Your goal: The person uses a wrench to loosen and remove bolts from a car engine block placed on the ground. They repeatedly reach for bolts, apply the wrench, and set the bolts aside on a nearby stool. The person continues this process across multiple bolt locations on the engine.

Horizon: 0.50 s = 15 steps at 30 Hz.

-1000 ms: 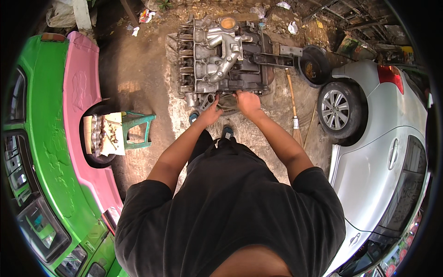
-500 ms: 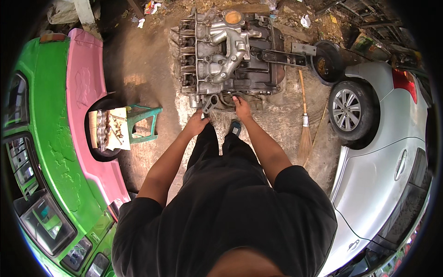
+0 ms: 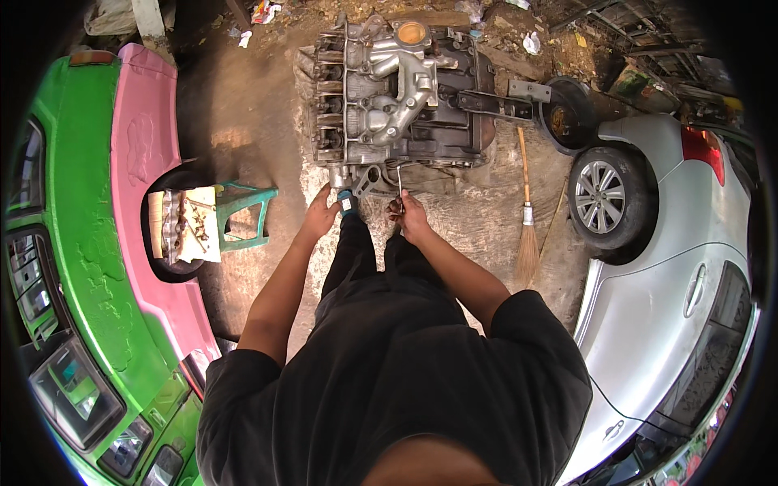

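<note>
Right grip [image 3: 412, 219] pinches thin metal tool [image 3: 400, 180], tip close to near side of engine [image 3: 450, 130], just ahead of me. Left grip [image 3: 322, 215] looks spread, seems to hold nothing. I should hold tool straight, go slow.

Dull metal is seen on the engine [image 3: 455, 132], brighter metal on the intake manifold [image 3: 418, 94]; glossy paint, on the silver car [image 3: 648, 308].
</note>
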Each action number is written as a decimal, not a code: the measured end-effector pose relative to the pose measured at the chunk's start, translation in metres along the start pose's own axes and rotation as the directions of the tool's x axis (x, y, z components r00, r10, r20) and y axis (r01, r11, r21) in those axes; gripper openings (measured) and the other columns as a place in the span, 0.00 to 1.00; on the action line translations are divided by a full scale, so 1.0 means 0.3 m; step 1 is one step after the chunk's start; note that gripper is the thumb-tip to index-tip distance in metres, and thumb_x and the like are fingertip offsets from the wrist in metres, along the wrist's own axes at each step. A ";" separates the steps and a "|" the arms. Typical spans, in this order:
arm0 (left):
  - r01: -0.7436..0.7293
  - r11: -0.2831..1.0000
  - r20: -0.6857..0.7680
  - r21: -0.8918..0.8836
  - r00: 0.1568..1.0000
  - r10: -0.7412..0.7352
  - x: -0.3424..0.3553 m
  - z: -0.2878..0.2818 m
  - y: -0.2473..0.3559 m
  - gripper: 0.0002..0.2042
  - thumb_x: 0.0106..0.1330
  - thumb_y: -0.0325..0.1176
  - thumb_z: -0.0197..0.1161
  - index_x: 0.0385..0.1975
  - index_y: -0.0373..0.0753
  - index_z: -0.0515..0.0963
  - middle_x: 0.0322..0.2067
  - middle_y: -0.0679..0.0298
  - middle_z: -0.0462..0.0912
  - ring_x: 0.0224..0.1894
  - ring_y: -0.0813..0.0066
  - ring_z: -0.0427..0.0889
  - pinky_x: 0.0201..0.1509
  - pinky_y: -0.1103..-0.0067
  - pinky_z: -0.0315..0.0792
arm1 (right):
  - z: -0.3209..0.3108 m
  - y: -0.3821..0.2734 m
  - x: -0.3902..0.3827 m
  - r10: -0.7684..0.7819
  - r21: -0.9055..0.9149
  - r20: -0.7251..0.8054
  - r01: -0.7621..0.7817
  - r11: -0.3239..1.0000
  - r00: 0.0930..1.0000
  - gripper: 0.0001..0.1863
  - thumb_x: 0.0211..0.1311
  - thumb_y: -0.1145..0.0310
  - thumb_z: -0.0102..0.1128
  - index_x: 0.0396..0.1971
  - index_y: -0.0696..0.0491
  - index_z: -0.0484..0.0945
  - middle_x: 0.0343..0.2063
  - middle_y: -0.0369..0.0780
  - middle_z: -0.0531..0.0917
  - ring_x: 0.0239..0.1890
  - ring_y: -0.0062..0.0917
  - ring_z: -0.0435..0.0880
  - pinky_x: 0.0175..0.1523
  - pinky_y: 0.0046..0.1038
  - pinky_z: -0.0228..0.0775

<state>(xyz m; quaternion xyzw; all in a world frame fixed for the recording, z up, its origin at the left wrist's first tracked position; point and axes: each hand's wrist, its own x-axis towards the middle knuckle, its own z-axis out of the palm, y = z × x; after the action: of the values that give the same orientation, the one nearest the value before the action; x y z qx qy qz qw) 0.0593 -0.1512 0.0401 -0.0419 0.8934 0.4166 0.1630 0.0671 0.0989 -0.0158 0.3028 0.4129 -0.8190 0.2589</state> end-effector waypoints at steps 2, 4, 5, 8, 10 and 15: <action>-0.031 0.999 0.012 0.007 0.999 0.031 0.003 0.024 0.011 0.26 0.62 0.34 0.57 0.59 0.27 0.64 0.58 0.41 0.68 0.63 0.48 0.65 0.67 0.70 0.58 | -0.069 -0.058 -0.043 -0.143 -0.305 0.021 0.143 0.942 0.990 0.17 0.71 0.56 0.49 0.34 0.56 0.74 0.24 0.38 0.78 0.28 0.26 0.80 0.33 0.26 0.70; -0.082 0.997 0.029 0.004 0.996 0.082 0.005 0.066 0.020 0.26 0.62 0.35 0.57 0.58 0.27 0.65 0.57 0.40 0.69 0.63 0.48 0.65 0.66 0.70 0.59 | -0.138 -0.127 -0.080 -0.237 -0.599 0.125 0.263 0.756 0.964 0.18 0.70 0.58 0.51 0.36 0.61 0.75 0.25 0.39 0.79 0.28 0.25 0.81 0.33 0.26 0.72; -0.145 0.989 -0.006 -0.041 0.989 0.144 0.005 0.094 0.024 0.25 0.62 0.36 0.57 0.55 0.26 0.67 0.54 0.39 0.71 0.60 0.46 0.68 0.64 0.68 0.61 | -0.156 -0.155 -0.093 -0.260 -0.659 0.152 0.294 0.692 0.953 0.17 0.69 0.59 0.51 0.38 0.61 0.75 0.26 0.41 0.80 0.29 0.28 0.81 0.35 0.28 0.73; -0.126 0.989 0.178 -0.074 0.975 0.137 0.035 0.147 0.022 0.27 0.63 0.37 0.58 0.59 0.29 0.65 0.58 0.41 0.68 0.63 0.48 0.66 0.65 0.70 0.61 | -0.177 -0.241 -0.117 -0.379 -0.849 0.196 0.350 0.396 0.904 0.15 0.67 0.62 0.52 0.42 0.60 0.76 0.28 0.47 0.81 0.32 0.37 0.82 0.38 0.35 0.73; -0.232 0.973 0.170 0.014 0.959 0.226 0.044 0.181 0.035 0.26 0.63 0.37 0.58 0.59 0.30 0.65 0.57 0.42 0.70 0.62 0.48 0.67 0.64 0.69 0.61 | -0.151 -0.293 -0.123 -0.537 -0.926 0.314 0.377 0.008 0.783 0.16 0.65 0.63 0.54 0.45 0.59 0.77 0.31 0.50 0.82 0.35 0.44 0.82 0.40 0.38 0.72; -0.042 0.999 0.242 -0.022 0.969 0.046 0.075 0.190 0.162 0.29 0.64 0.43 0.57 0.63 0.35 0.63 0.56 0.41 0.71 0.61 0.49 0.68 0.62 0.69 0.62 | -0.038 -0.387 -0.129 -0.417 -0.959 0.282 0.269 -0.090 0.864 0.14 0.64 0.61 0.52 0.42 0.54 0.79 0.36 0.52 0.81 0.41 0.49 0.79 0.46 0.45 0.70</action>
<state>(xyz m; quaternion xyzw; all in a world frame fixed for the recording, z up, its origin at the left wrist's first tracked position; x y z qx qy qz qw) 0.0423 -0.0751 0.0341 0.0278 0.8640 0.4296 0.2612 0.0186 0.1762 0.0666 -0.0374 0.9361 -0.3145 0.1529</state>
